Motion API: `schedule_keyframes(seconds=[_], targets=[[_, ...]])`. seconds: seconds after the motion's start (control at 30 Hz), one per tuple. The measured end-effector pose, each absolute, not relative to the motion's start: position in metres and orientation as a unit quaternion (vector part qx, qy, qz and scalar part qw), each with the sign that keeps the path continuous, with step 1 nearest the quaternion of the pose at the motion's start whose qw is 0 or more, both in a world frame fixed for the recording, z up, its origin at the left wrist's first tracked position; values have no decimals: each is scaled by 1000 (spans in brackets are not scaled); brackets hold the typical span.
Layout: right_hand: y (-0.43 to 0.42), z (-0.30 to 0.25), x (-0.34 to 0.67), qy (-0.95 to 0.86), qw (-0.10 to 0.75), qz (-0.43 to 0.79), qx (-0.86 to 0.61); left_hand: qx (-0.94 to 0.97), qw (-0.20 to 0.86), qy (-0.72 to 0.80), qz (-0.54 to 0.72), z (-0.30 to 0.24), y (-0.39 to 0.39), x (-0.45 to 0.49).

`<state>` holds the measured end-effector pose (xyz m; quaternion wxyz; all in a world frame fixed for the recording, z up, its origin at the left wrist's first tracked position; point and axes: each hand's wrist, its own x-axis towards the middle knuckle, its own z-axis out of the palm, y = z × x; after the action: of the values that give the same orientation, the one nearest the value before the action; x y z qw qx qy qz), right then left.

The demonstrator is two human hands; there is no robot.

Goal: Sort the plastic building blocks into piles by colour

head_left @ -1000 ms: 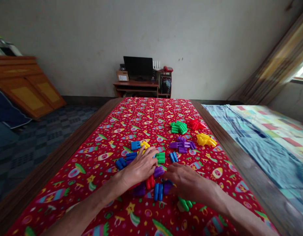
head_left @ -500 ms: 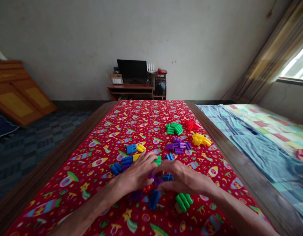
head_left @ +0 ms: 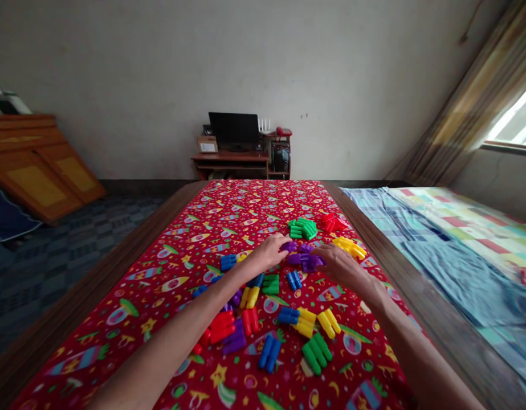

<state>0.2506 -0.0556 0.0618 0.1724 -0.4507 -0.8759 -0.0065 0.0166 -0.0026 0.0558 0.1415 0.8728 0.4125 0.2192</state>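
Both my arms reach forward over a red patterned cloth (head_left: 168, 296) on a table. My left hand (head_left: 269, 252) pinches a purple block (head_left: 289, 246) at the edge of the purple pile (head_left: 306, 259). My right hand (head_left: 339, 265) rests on the right side of that purple pile, fingers curled over the blocks. Beyond lie a green pile (head_left: 302, 228), a red pile (head_left: 333, 222) and a yellow pile (head_left: 350, 246). Loose mixed blocks lie below my arms: blue (head_left: 269, 350), green (head_left: 317, 353), yellow (head_left: 327, 322), red (head_left: 222, 327).
The table's dark wooden edge (head_left: 399, 262) borders a bed with a checked blanket (head_left: 459, 250) on the right. A desk with a monitor (head_left: 235, 128) stands at the far wall. A wooden cabinet (head_left: 40, 165) leans at the left. A curtain (head_left: 468, 108) hangs beside the window.
Both hands have moved away from the near mixed blocks, forward to the purple pile. The blocks they covered, yellow and red among them, now lie in view.
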Motion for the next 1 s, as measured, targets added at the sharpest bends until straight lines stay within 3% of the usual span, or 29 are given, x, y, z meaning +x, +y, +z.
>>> schedule_keyframes(seconds=[0.23, 0.43, 0.6, 0.8, 1.0], targets=[[-66, 77, 238, -887, 188, 18, -422, 888, 158, 393, 180, 49, 9, 34], [-101, 94, 218, -922, 58, 60, -378, 888, 132, 418, 141, 63, -34, -11], [-136, 94, 231, -949, 31, 68, -307, 920, 133, 360, 82, 53, -83, -25], [-175, 53, 264, -929, 27, 52, -367, 922, 106, 356, 107, 49, -111, -6], [-178, 6, 237, -897, 83, 49, -431, 952, 118, 276, 56, 43, -134, -1]])
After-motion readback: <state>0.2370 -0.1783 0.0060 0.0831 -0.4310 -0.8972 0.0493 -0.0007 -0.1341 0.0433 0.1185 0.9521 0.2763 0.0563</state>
